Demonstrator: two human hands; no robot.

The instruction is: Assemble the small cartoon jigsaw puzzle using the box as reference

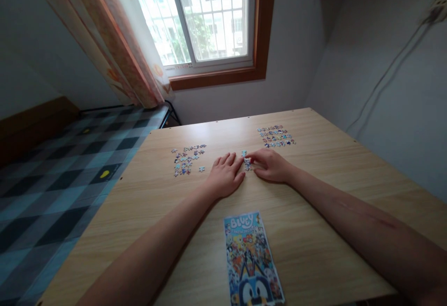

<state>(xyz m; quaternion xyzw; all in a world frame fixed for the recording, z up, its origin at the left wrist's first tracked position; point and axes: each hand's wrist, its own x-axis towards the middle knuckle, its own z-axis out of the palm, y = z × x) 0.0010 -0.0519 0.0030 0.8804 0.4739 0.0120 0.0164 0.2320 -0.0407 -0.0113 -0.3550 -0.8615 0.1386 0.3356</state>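
My left hand (226, 175) lies flat on the table, palm down and fingers spread, its fingertips beside a small joined strip of jigsaw pieces (247, 164). From the right, my right hand (270, 165) reaches to the same strip. Its index finger touches the upper end, near a light-blue jigsaw piece (244, 153). The thumb rests lower and apart from the index finger; the other fingers are curled and partly hidden. Nearer to me lies a printed Bluey picture sheet (253, 259) crowded with cartoon characters.
Loose jigsaw pieces (183, 160) lie in a group on the left, with a single piece (201, 169) beside them. More pieces (276, 136) form rows at the back right. The wooden table (331, 157) stands by a checkered bed (84, 175), below a window (216, 17).
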